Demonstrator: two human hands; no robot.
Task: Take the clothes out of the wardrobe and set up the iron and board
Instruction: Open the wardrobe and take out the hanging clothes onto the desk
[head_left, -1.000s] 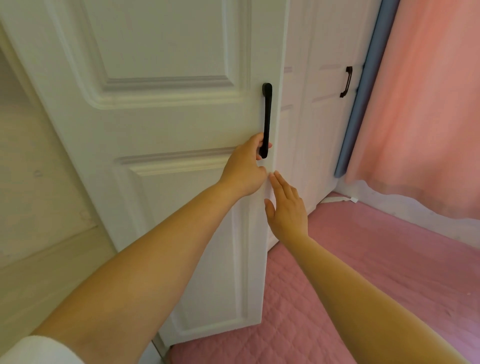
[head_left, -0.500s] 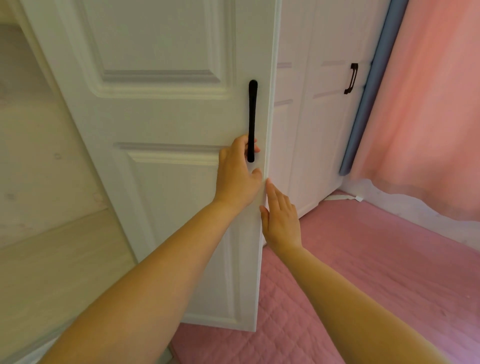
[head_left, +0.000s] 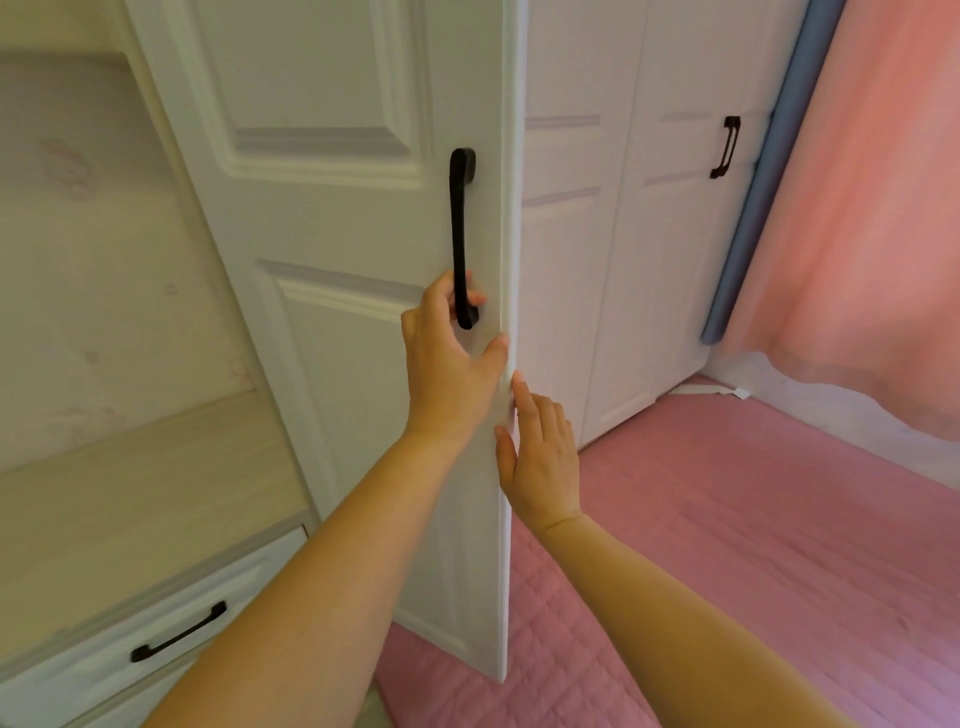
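White panelled wardrobe door (head_left: 332, 322): rigid, hinged, probably light to swing. Left hand (head_left: 447, 364) hooked round black handle (head_left: 462, 234); right hand (head_left: 540, 457) flat, fingers apart, beside door's edge.

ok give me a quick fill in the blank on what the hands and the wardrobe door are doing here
1. The left hand curls its fingers round the ____ handle of the open door.
2. The right hand rests flat against the door's ____.
3. The floor covering is ____.
4. Below the wooden shelf sits a white ____ with a black handle.

Missing words: black; edge; pink; drawer
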